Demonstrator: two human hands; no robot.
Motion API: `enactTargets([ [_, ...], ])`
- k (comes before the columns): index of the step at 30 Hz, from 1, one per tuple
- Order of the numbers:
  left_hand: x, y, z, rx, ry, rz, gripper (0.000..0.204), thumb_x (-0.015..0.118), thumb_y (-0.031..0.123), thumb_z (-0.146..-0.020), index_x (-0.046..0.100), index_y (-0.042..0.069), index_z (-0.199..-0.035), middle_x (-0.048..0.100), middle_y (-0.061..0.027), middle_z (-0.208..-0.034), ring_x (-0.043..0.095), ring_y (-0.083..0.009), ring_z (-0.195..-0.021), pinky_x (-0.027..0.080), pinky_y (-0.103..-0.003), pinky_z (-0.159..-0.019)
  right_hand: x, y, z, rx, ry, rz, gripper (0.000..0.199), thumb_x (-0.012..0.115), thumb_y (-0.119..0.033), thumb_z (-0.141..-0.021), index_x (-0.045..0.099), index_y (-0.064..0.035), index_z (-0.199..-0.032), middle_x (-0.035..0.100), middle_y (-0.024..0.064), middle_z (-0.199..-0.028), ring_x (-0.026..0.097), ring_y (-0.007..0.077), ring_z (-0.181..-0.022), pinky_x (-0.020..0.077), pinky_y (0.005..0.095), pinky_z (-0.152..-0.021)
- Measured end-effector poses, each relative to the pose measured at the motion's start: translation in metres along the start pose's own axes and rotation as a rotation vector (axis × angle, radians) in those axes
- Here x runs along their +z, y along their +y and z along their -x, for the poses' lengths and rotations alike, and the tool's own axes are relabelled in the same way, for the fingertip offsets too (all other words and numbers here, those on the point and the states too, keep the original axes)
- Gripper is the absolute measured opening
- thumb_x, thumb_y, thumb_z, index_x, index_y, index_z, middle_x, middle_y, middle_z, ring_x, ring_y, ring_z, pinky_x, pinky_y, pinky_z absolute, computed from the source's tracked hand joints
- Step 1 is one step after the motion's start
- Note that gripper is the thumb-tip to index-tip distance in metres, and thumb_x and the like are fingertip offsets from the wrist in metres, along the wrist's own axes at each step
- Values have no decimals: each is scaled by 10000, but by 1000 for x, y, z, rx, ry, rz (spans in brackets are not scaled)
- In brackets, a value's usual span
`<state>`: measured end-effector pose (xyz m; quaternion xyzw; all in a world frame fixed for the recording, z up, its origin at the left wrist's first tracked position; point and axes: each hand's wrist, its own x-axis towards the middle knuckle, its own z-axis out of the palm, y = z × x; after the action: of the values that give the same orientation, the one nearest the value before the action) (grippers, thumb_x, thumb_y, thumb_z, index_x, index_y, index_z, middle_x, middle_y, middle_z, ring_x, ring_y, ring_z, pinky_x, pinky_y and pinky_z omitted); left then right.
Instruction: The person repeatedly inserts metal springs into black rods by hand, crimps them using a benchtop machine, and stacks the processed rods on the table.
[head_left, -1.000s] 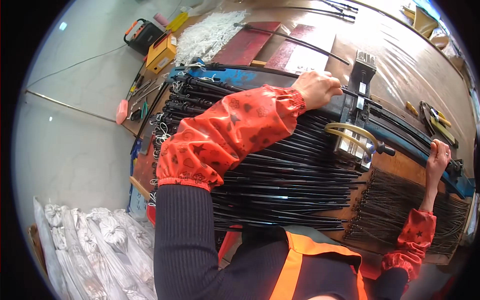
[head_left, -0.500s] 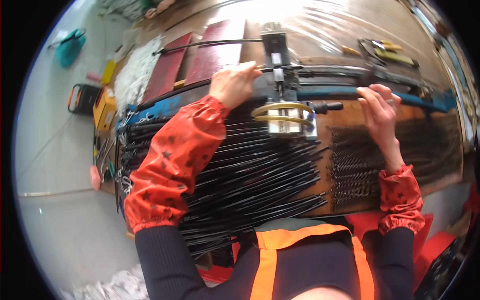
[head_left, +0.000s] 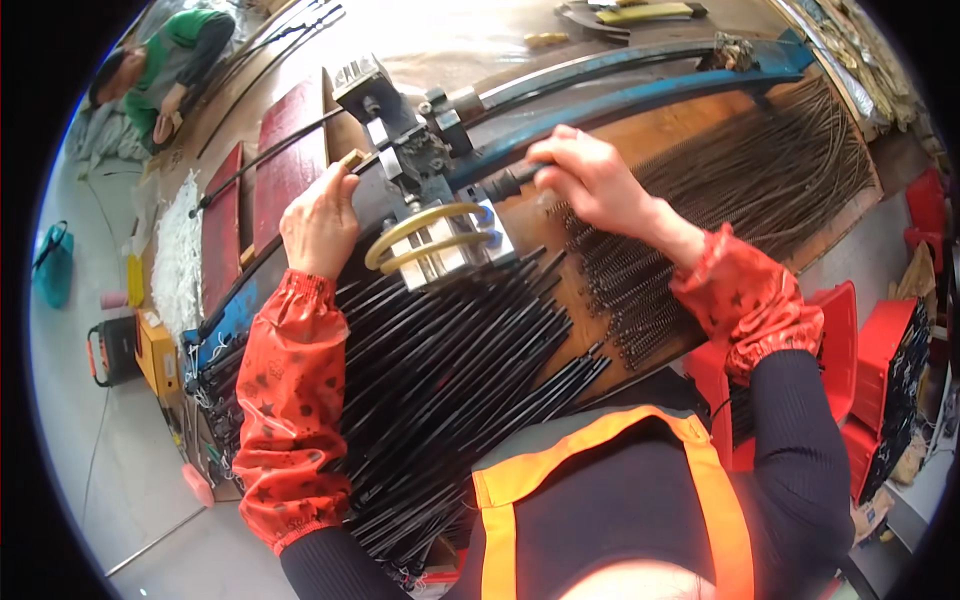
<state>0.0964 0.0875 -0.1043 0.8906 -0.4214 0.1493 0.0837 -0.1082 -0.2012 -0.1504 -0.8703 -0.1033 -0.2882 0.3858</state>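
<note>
Overall, a grey concrete floor (head_left: 70,420) fills the nine o'clock side of the view, and a long wooden workbench (head_left: 640,120) runs diagonally from seven o'clock up to two o'clock. At eleven o'clock another person in a green top (head_left: 175,50) crouches on the floor. Red plastic crates (head_left: 880,380) stand at three to four o'clock, just beside the bench edge.

On the bench, a broad heap of black sheathed cables (head_left: 440,390) lies from the centre toward seven o'clock, under the left forearm in its red patterned sleeve cover (head_left: 290,420). A second bundle of thin dark wire springs (head_left: 740,210) fans out toward two o'clock. Two dark red boards (head_left: 285,170) lie at ten o'clock, with a white fibrous bundle (head_left: 180,255) beside them. A blue metal rail (head_left: 640,95) runs from the centre to one o'clock.

At the centre stands a small metal press (head_left: 430,190) with yellow curved handles (head_left: 425,235). The left hand (head_left: 320,225) rests at ten o'clock of the press, fingers curled over a black cable (head_left: 260,160) leading into it. The right hand (head_left: 595,185), at three o'clock of the press, has its fingers closed around the black lever grip (head_left: 510,180).

On the floor at nine o'clock sit a yellow box (head_left: 155,350) and a teal bag (head_left: 55,265).
</note>
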Motion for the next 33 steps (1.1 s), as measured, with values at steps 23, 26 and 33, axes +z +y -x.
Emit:
enactTargets([
  [23,-43,-7,99,273,-116,18,87,688,124,-877,680,96,-960,686,-54,-923,654,-256,-865,508,-376,-769,-27,26,8,296,-539,82,207,712,-137,-896,704,51,-982,677,179,-793,648,225,-695,506,344,-672],
  [26,-32,-13,103,229,-316,-89,258,653,49,-814,658,79,-1070,658,-98,-980,646,-294,-942,544,-393,-824,-12,19,5,290,-554,68,196,715,-133,-896,698,51,-960,666,193,-801,628,221,-684,490,333,-658],
  [33,-30,-27,97,353,-367,4,219,592,91,-886,620,68,-1102,603,-129,-1037,624,-300,-1002,577,-399,-805,-28,-3,10,522,-510,-170,192,684,-132,-934,643,51,-889,566,53,-706,511,82,-691,440,276,-643],
])
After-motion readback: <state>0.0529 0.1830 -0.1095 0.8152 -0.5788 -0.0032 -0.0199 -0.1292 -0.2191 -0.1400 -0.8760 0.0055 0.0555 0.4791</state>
